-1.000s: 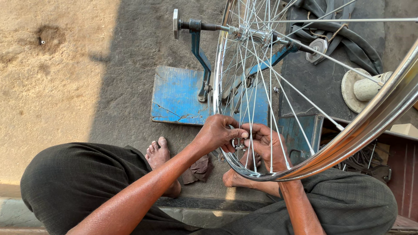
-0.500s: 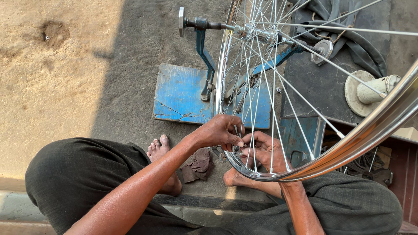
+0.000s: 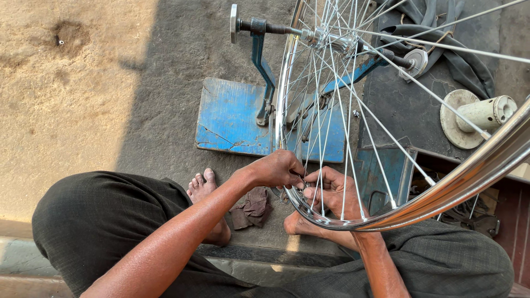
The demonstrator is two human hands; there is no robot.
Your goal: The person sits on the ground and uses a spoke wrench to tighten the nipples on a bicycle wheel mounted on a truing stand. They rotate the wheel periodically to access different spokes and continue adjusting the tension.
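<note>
A shiny bicycle wheel rim [image 3: 469, 171] with thin steel spokes [image 3: 353, 105] is mounted by its hub [image 3: 331, 38] in a blue truing stand [image 3: 265, 72]. My left hand [image 3: 276, 168] pinches the rim's lower left edge from outside, fingers closed on a spoke end. Inside the wheel, my right hand [image 3: 331, 193] reaches between the spokes and grips the same spot; whether it holds a small tool is hidden. Both hands touch the rim close together.
The stand's blue base plate [image 3: 232, 118] lies on grey ground. A dark rag [image 3: 251, 209] lies beside my bare foot [image 3: 201, 185]. A black inner tube [image 3: 447, 44] and a cream cylindrical part [image 3: 477, 116] sit at the right. Sandy ground fills the left.
Both hands stay at the lower rim with only small finger shifts. The view has drifted slightly, moving the wheel and stand a little right in the frame.
</note>
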